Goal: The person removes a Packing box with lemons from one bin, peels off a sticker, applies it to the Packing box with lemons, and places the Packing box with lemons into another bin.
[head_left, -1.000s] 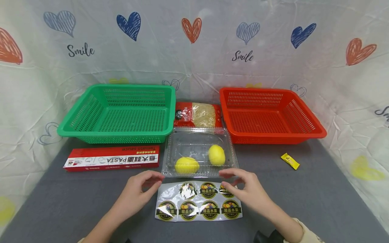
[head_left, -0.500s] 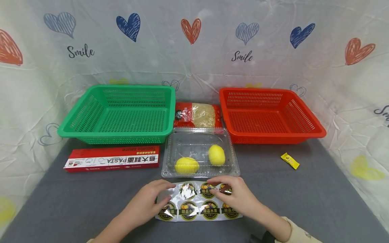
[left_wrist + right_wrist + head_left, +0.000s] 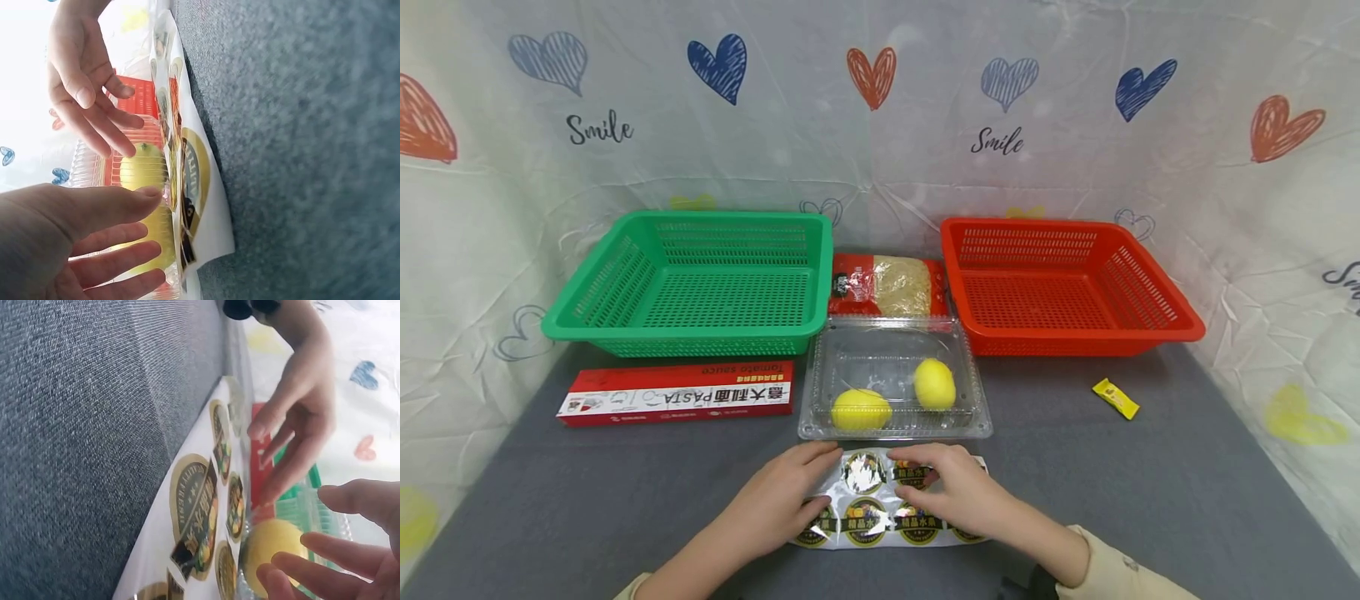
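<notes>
A white sheet of round black-and-gold fruit stickers (image 3: 865,521) lies on the grey table in front of me. My left hand (image 3: 782,497) hovers over its left part, fingers loosely bent and thumb apart. Over the right part is my right hand (image 3: 955,492), its fingers relaxed and spread. The wrist views show neither hand holding anything, and a gap between the fingers and the stickers. Just behind the sheet stands a clear plastic clamshell box (image 3: 891,432) with two lemons, one (image 3: 861,410) at front left and the other (image 3: 935,385) farther right.
A green basket (image 3: 700,335) stands at back left, a red basket (image 3: 1075,340) at back right. Between them lies a red noodle bag (image 3: 901,285). A long red pasta box (image 3: 677,400) sits left of the clamshell; a small yellow packet (image 3: 1116,398) lies far right.
Both hands have moved inward over the sticker sheet, the left hand to the right and the right hand to the left. The clamshell box and lemons have stayed in place.
</notes>
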A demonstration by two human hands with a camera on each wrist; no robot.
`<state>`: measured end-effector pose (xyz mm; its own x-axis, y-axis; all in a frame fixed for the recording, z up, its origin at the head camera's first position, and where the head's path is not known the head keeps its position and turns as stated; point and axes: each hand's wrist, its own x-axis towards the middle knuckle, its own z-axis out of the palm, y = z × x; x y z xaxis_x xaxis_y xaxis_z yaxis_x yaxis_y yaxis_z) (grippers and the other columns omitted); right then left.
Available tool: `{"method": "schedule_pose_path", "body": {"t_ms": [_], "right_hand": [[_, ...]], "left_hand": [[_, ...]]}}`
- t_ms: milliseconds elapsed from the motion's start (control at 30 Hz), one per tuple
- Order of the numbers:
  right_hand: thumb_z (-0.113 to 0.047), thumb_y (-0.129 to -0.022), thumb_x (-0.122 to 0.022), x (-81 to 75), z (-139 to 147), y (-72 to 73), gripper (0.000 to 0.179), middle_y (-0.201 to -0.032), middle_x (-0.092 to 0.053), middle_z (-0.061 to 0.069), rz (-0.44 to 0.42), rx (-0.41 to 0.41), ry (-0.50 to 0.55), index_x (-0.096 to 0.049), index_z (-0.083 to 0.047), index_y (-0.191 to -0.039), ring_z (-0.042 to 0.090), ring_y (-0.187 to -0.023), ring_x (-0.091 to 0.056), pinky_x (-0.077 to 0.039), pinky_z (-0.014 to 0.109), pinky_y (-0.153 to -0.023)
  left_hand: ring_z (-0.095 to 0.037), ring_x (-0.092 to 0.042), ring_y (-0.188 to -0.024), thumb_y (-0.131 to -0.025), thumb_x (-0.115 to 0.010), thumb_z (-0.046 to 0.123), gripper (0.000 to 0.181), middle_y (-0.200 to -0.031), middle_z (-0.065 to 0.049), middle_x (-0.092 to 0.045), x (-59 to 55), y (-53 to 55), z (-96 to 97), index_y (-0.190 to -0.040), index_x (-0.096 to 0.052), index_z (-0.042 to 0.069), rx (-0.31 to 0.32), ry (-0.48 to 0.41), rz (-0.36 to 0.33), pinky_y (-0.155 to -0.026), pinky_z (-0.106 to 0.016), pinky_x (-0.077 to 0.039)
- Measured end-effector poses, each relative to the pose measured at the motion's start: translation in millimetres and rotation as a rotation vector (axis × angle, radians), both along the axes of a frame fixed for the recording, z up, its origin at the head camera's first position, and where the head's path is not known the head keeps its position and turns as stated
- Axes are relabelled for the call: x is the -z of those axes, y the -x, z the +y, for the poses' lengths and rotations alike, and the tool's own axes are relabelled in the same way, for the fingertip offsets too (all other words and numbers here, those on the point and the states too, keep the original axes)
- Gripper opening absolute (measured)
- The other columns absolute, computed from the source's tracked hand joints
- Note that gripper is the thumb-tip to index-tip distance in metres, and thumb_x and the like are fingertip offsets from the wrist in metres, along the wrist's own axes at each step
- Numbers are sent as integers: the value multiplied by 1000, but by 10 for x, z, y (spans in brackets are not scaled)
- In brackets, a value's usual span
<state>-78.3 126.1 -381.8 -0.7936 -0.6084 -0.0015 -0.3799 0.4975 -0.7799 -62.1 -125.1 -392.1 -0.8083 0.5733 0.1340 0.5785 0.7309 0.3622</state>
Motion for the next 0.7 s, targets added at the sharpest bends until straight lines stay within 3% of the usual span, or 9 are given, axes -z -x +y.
{"method": "schedule_pose_path", "body": {"t_ms": [267, 567, 700], "right_hand": [[-20, -85, -65, 45, -98, 63, 42, -107, -63, 2, 51, -50, -88, -57, -7, -123, 8, -68, -50, -44, 20, -61], [-16, -83, -67, 106, -210, 131, 41, -83, -58, -8, 3, -67, -148, -57, -3, -121, 0, -52, -43, -41, 17, -51], [-17, -83, -66, 123, -240, 160, 41, -78, -56, -10, -1, -71, -192, -57, -3, -121, 1, -54, -43, -40, 18, -51]], "left_hand": [[-29, -49, -114, -73, -76, 15, 56, -124, -13, -53, -19, 51, 69, -122, -55, -1, 23, 112, -38, -88, -51, -42], [-28, -53, -106, -69, -79, 16, 56, -119, -9, -56, 3, 73, 119, -119, -58, 2, 21, 171, -45, -81, -51, -43], [-27, -54, -104, -68, -80, 15, 55, -115, -8, -58, -1, 81, 139, -117, -60, 3, 20, 171, -39, -80, -51, -43]]}}
